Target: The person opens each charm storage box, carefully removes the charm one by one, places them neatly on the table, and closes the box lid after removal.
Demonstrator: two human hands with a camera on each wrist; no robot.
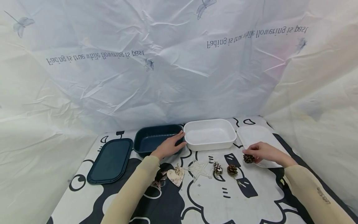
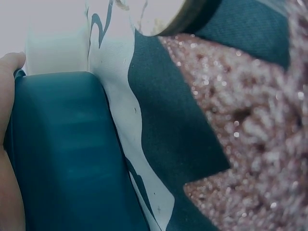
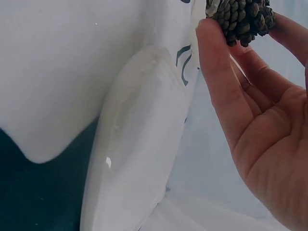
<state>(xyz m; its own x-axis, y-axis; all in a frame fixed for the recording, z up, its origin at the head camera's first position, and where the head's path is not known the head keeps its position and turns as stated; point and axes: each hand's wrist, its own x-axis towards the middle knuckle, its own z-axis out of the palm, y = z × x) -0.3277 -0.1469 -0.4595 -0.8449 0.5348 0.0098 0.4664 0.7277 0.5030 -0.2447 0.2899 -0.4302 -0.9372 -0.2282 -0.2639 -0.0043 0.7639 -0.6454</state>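
Note:
My left hand (image 1: 169, 146) rests over the right end of a dark teal rectangular dish (image 1: 152, 141), fingers extended along its rim beside the white dish (image 1: 209, 145). In the left wrist view, the outer wall of the teal dish (image 2: 67, 154) is close up, with fingers (image 2: 6, 96) at its rim. My right hand (image 1: 264, 151) pinches a brown pine cone (image 1: 248, 158) between thumb and fingers, over the near left part of a white lid (image 1: 255, 133). The right wrist view shows this pine cone (image 3: 243, 19) at the fingertips, partly cut off by the frame edge.
A dark teal lid (image 1: 112, 161) lies at the left. Along the front lie a glittery pinkish star (image 2: 240, 106), a wooden heart (image 1: 176, 176), a white woven star (image 1: 198, 169), a snow-tipped pine cone (image 1: 217, 168) and a brown pine cone (image 1: 232, 170) on a stem. Sheeting (image 1: 167, 93) hangs behind.

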